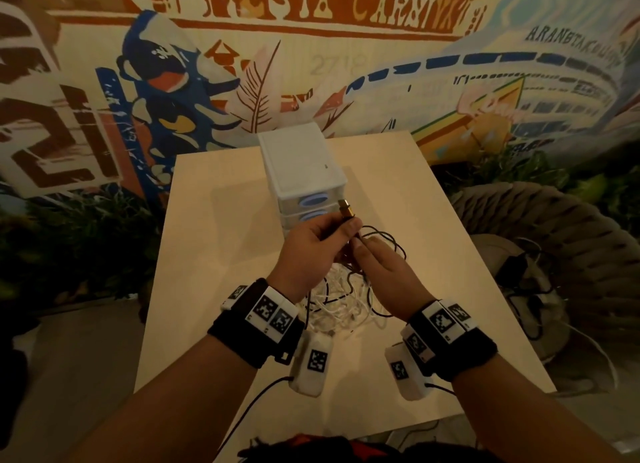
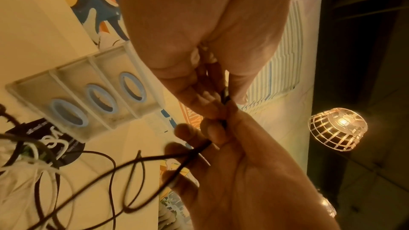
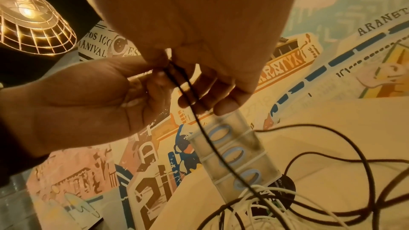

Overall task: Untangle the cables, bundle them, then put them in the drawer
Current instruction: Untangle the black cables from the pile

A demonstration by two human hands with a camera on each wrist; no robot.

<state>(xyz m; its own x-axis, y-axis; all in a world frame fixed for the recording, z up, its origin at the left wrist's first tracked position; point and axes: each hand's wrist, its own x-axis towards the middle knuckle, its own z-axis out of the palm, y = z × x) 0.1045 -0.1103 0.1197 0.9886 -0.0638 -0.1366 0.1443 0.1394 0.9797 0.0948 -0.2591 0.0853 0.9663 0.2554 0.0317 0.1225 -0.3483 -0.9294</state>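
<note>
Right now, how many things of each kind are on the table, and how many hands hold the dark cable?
Drawer unit: 1, with 3 drawers
Cable tangle: 1, dark and white; single cables uncountable
Black disc: 1
Hands holding the dark cable: 2, left hand and right hand
Total: 3 things, 2 hands

Both forearms reach forward from the near edge and converge at the middle, each wrist wrapped in a black band carrying white marker blocks. The left hand is raised, palm turned inward, its fingers curled and the thumb pressed against them — pinching the dark cable just below its plug. The right hand sits just beside it, slightly nearer and to the right, back up, thumb and forefinger pinching the same cable.
</note>
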